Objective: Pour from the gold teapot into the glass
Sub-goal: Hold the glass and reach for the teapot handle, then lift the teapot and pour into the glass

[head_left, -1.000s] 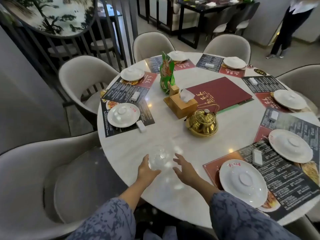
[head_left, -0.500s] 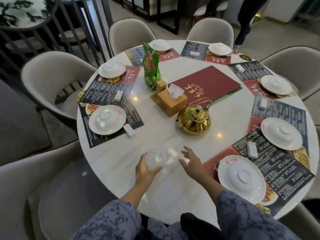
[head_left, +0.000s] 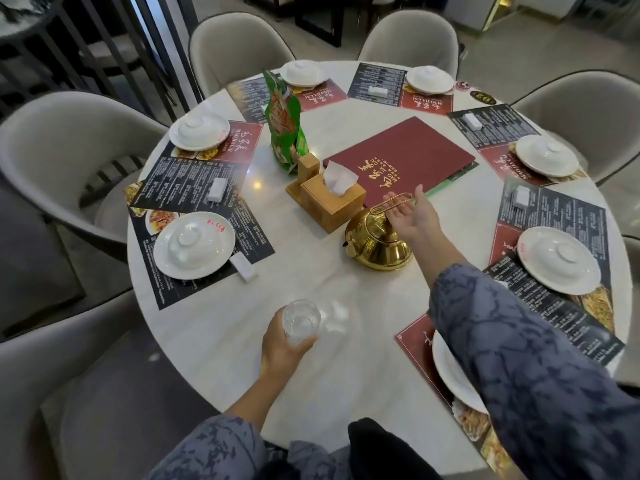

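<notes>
Nearest on the round white marble table (head_left: 214, 327), the left hand (head_left: 282, 344) wraps the clear tumbler glass (head_left: 300, 319). Beyond, the right hand (head_left: 410, 216), fingers spread, reaches the shiny gold metal teapot (head_left: 375, 242); likely heavy and slick, best lifted by its hoop handle (head_left: 393, 201).

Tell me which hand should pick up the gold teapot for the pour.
The right hand. It is open at the gold teapot, fingers right by the raised handle. The left hand is busy holding the glass near the table edge, away from the pot.

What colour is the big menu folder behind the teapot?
Dark red with gold lettering, seen in the head view.
</notes>
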Action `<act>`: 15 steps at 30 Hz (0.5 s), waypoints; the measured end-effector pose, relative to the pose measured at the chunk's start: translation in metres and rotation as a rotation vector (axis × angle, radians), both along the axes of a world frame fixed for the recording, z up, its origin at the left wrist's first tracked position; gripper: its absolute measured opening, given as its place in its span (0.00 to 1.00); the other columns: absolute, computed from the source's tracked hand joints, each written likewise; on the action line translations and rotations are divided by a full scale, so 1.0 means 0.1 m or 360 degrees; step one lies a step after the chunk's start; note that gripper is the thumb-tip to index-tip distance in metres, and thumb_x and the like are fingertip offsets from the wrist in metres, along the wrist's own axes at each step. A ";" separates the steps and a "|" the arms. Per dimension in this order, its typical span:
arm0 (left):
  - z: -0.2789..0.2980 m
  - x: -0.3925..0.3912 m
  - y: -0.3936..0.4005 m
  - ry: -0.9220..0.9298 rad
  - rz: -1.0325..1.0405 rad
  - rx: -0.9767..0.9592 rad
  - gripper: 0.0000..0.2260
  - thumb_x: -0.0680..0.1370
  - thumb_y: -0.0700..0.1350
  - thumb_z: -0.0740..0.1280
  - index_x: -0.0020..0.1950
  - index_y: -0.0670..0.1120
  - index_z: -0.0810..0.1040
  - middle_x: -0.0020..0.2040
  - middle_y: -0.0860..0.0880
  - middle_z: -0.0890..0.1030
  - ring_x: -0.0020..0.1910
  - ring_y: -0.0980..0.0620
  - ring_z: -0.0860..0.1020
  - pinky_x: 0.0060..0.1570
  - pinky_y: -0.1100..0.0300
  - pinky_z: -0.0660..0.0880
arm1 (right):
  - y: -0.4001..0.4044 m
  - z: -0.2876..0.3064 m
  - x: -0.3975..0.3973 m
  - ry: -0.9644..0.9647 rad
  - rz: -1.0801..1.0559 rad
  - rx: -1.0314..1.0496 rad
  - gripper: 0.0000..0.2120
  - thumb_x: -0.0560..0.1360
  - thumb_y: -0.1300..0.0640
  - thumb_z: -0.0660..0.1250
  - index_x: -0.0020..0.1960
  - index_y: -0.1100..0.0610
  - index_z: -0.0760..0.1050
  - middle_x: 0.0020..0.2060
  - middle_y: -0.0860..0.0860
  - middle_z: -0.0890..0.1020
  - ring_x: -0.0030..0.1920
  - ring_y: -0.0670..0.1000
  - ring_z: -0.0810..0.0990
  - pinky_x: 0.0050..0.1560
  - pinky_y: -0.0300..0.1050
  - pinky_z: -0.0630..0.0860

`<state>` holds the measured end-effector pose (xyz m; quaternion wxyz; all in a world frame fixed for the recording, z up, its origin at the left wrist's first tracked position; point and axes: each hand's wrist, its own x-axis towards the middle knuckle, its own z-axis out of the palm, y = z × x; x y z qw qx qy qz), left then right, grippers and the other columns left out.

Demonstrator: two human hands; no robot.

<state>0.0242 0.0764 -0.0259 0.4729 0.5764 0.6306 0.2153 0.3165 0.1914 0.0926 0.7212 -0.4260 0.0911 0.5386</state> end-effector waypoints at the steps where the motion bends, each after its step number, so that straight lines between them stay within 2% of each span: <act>1: 0.00 -0.01 0.00 -0.0008 0.0001 -0.0018 0.34 0.63 0.54 0.78 0.66 0.52 0.71 0.59 0.52 0.79 0.58 0.51 0.77 0.57 0.52 0.77 | 0.05 0.01 0.02 0.0162 -0.0055 0.0077 0.29 0.80 0.49 0.62 0.74 0.63 0.60 0.62 0.63 0.76 0.60 0.61 0.78 0.54 0.52 0.79; 3: -0.02 -0.03 0.00 -0.0022 0.0001 -0.0031 0.34 0.63 0.54 0.78 0.65 0.53 0.70 0.59 0.53 0.79 0.58 0.52 0.78 0.57 0.51 0.78 | 0.10 0.03 0.06 0.0284 -0.0094 0.0143 0.20 0.81 0.51 0.59 0.66 0.63 0.66 0.55 0.62 0.78 0.55 0.59 0.80 0.55 0.51 0.79; 5: -0.03 -0.04 -0.01 -0.0020 -0.0016 -0.0007 0.33 0.63 0.54 0.78 0.66 0.52 0.70 0.59 0.52 0.79 0.57 0.52 0.78 0.57 0.52 0.78 | 0.12 0.05 0.11 0.0303 -0.0168 0.0122 0.13 0.83 0.53 0.56 0.56 0.64 0.66 0.47 0.61 0.78 0.45 0.56 0.80 0.54 0.49 0.79; 7: -0.04 -0.04 -0.01 -0.0037 -0.0014 0.0012 0.32 0.64 0.53 0.79 0.65 0.52 0.71 0.58 0.52 0.79 0.57 0.52 0.78 0.57 0.52 0.78 | 0.14 0.04 0.14 0.0285 -0.0156 0.0058 0.12 0.83 0.54 0.53 0.53 0.63 0.66 0.38 0.57 0.76 0.36 0.52 0.76 0.44 0.45 0.76; 10: -0.05 -0.03 -0.02 -0.0078 0.0003 0.0046 0.30 0.64 0.52 0.79 0.64 0.51 0.72 0.57 0.52 0.80 0.56 0.53 0.79 0.56 0.54 0.78 | 0.19 0.04 0.14 0.0251 -0.0097 -0.0019 0.13 0.83 0.60 0.47 0.42 0.58 0.63 0.30 0.52 0.66 0.28 0.48 0.63 0.33 0.41 0.66; 12: -0.04 -0.03 -0.01 -0.0095 0.0012 0.0072 0.29 0.65 0.51 0.79 0.62 0.51 0.73 0.56 0.52 0.80 0.55 0.53 0.79 0.54 0.57 0.78 | 0.22 0.08 0.10 0.0155 -0.0055 -0.0048 0.16 0.82 0.63 0.42 0.38 0.56 0.60 0.29 0.50 0.61 0.27 0.47 0.58 0.30 0.39 0.61; 15: -0.04 -0.02 0.00 -0.0117 0.0004 0.0094 0.27 0.65 0.47 0.79 0.60 0.53 0.72 0.55 0.52 0.79 0.55 0.53 0.78 0.49 0.70 0.75 | 0.21 0.13 0.04 0.0048 -0.0021 -0.0073 0.17 0.82 0.62 0.41 0.37 0.55 0.57 0.29 0.49 0.58 0.26 0.47 0.54 0.29 0.38 0.56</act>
